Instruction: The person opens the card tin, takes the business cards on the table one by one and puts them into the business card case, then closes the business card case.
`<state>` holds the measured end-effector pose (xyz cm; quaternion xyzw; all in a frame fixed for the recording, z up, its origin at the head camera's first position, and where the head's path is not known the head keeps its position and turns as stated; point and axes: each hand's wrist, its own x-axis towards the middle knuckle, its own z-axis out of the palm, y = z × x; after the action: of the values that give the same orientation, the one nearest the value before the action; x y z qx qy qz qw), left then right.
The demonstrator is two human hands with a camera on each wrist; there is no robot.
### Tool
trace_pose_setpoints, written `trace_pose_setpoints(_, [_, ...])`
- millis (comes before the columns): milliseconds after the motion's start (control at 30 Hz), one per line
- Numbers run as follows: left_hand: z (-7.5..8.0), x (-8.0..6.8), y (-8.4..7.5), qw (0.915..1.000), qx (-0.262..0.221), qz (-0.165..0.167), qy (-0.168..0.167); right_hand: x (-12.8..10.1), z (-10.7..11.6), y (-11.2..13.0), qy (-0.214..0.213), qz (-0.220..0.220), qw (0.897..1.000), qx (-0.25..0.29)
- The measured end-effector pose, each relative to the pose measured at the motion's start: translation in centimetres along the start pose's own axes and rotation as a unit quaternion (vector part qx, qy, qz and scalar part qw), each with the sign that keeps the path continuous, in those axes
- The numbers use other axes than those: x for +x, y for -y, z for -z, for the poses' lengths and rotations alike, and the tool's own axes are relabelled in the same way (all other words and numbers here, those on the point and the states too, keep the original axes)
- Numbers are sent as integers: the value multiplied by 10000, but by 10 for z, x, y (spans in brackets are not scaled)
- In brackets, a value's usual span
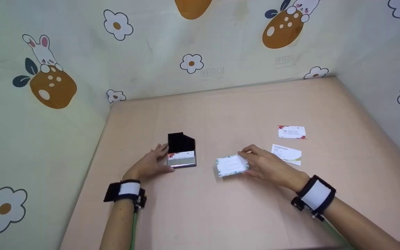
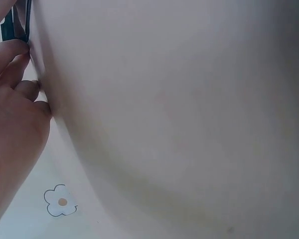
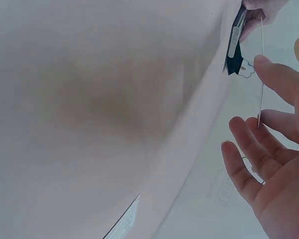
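Note:
An open business card case [image 1: 182, 162] with a black lid inside and a silver front lies on the table left of centre. A white card with red print [image 1: 180, 155] shows in it. My left hand [image 1: 148, 163] holds the case at its left side, thumb at the near corner and fingers along the edge. My right hand [image 1: 271, 166] pinches a white business card [image 1: 232, 165] with a blue-green leaf border between thumb and fingers. That card is raised off the table, right of the case, and appears edge-on in the right wrist view.
Two more business cards lie at the right: one with red corners [image 1: 292, 132] and, nearer, one with a yellow-green curve [image 1: 288, 153], partly behind my right hand. The pinkish table [image 1: 200, 215] meets patterned walls [image 1: 151, 59] at the back and sides.

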<state>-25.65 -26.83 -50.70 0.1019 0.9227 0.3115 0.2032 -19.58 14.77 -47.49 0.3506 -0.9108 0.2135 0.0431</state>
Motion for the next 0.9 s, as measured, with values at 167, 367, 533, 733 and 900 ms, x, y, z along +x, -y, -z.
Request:
trace_pose_setpoints(167, [-1, -1, 1, 10000, -21, -18, 6, 11, -4, 4, -31, 50, 10000, 66])
trace_pose_setpoints(367, [1, -2, -1, 9999, -128, -76, -29, 23, -11, 8, -62, 46, 9999, 72])
trace_pose_setpoints(533, [1, -2, -1, 9999, -163, 14, -6, 36, -14, 12, -95, 104, 9999, 100])
trace_pose_setpoints(733, [2, -1, 0, 10000, -58, 32, -55, 52, -17, 17, -178, 158, 9997, 79])
trace_pose_setpoints(900, [1, -1, -2, 10000, -82, -12, -35, 67, -23, 23, -114, 152, 9997, 139])
